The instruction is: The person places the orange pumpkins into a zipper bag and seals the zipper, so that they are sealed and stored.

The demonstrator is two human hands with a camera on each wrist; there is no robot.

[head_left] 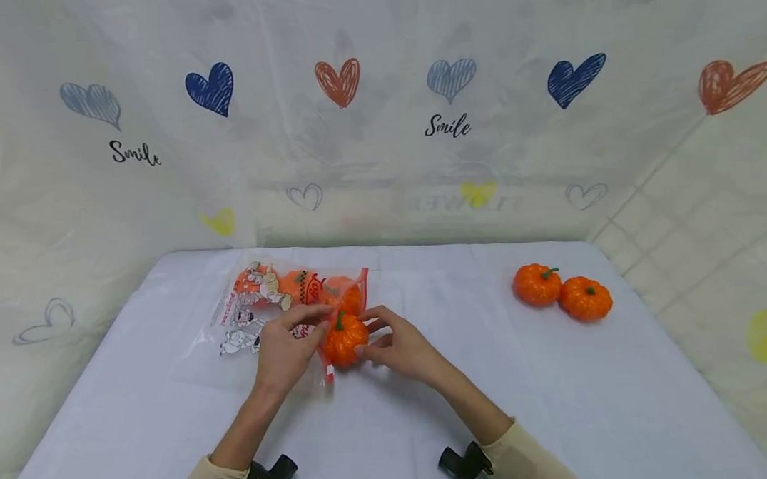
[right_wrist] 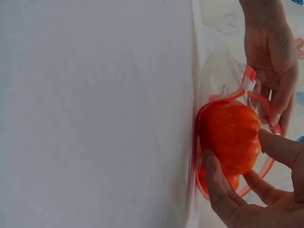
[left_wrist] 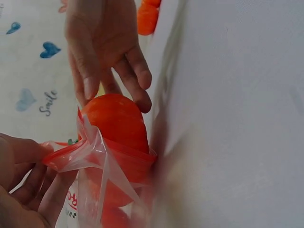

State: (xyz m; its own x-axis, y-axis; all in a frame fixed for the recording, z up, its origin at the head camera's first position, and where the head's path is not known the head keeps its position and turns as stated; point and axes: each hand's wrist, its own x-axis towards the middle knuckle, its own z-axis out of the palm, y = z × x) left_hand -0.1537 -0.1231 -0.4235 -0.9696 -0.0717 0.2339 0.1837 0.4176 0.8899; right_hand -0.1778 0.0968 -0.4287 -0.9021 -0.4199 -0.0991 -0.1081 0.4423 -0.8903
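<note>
A clear zip bag (head_left: 203, 353) with a red zip edge and printed cartoon figures lies left of centre, with several orange toy pumpkins (head_left: 293, 282) inside. My left hand (head_left: 288, 349) pinches the rim of the bag's mouth, holding it apart, as the left wrist view shows. At this mouth, partly inside, is a ribbed orange toy pumpkin (head_left: 347, 339) with a green stem. My right hand (head_left: 404, 347) holds that pumpkin from the right, thumb and fingertips around its side. In the right wrist view the red rim (right_wrist: 198, 156) encircles the pumpkin (right_wrist: 230, 135).
Two more orange toy pumpkins (head_left: 537, 285) sit side by side at the table's back right. White cloth (head_left: 424, 280) covers the table. Behind it hangs a pale curtain (head_left: 379, 147) printed with hearts. A black wrist fitting (head_left: 273, 476) is on each sleeve.
</note>
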